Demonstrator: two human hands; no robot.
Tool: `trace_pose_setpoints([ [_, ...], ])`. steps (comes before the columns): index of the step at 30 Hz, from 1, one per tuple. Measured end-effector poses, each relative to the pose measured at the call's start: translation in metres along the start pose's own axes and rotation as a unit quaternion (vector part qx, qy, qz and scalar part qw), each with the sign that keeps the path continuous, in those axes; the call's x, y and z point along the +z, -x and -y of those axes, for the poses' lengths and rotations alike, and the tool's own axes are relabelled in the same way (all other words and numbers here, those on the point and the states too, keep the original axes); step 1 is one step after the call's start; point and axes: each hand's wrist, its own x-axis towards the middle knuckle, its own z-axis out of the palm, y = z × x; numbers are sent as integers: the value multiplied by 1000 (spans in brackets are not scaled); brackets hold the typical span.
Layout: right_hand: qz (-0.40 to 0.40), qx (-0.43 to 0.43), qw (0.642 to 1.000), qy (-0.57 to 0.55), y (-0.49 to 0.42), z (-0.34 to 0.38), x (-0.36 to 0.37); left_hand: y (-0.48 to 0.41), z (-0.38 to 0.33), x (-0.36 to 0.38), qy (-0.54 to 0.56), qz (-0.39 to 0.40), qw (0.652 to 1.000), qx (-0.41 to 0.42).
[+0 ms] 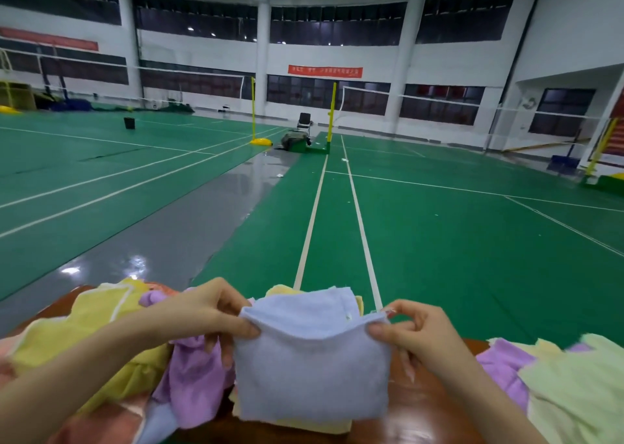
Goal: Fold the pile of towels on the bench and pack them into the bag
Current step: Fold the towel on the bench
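well, from the head camera you have the light blue terry towel [310, 369] folded over on itself and held up above the middle of the glossy brown wooden bench [425, 406]. its lower edge hangs just over a pale yellow folded towel [304, 425] that lies flat by the bench's near edge. whether the two touch is hard to tell.

your left hand [209, 312] pinches the blue towel's upper left corner between thumb and fingers, and your right hand [408, 332] pinches the upper right corner the same way. both are closed on the cloth and neither is free.

toward the left end of the bench lies the loose heap: a crumpled mustard-yellow towel [87, 335], with a lilac towel [192, 386] spilling out beside your left wrist. toward the right end a pale green towel [580, 386] lies against a second lilac cloth [499, 366]. no bag shows in this view.

judging by how it sags between your hands, the blue towel is light, soft and limp, with no stiffness to hold a fold. the nap should grip well, so slipping is unlikely. take it at the corners and pinch both layers together, or the fold may fall open. when it goes to the bag, a flat hand underneath will likely keep its shape better than a corner grip.
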Motion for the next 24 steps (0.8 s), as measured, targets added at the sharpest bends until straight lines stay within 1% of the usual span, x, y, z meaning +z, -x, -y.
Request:
trace_pose_setpoints([
  [1,-21,2,1000,12,-10,-5,0,-10,7,-3,3,-29,1000,-6],
  [4,-90,8,995,35,-47,-20,2,-51,27,-11,24,-151,988,-31],
  [6,-127,0,991,51,-74,-30,6,-85,37,-9,10,-214,976,-45],
  [8,-149,-2,987,63,-103,-41,12,-121,52,-4,24,-250,965,-78],
  [10,-147,19,985,91,-129,-52,21,-152,73,2,48,-278,949,-141],
  [11,-142,39,983,113,-140,-59,25,-161,83,5,34,-289,940,-177],
  [13,-140,74,976,148,-153,-76,32,-173,100,10,7,-299,926,-230],
  [15,-146,94,971,167,-157,-90,38,-177,108,12,-9,-293,923,-249],
  [18,-160,100,964,185,-150,-101,40,-172,108,10,-46,-275,927,-252],
  [21,-193,84,949,233,-137,-99,38,-157,108,3,0,-268,933,-239],
  [24,-187,95,946,247,-124,-94,38,-146,104,-2,12,-252,941,-228],
])
